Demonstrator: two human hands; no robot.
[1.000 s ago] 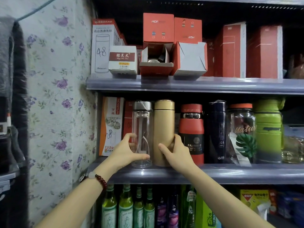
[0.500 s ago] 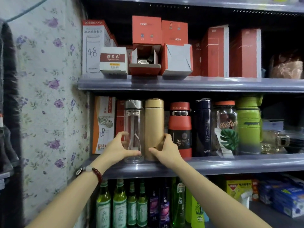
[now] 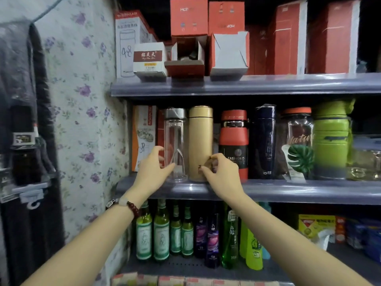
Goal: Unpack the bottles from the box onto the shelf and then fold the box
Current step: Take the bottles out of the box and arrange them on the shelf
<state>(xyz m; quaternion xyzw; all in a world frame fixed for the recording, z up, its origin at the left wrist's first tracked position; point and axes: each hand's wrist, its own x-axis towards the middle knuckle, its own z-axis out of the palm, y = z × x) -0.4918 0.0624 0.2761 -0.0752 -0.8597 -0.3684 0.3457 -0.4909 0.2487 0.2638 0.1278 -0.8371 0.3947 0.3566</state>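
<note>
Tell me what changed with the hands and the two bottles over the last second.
The left hand has loosened off the clear glass bottle, fingers now curled just beside it. The right hand has eased back, only fingertips at the gold flask. Both bottles stay upright, side by side on the middle shelf.

Six bottles (image 3: 201, 143), two hands (image 3: 152, 172).
</note>
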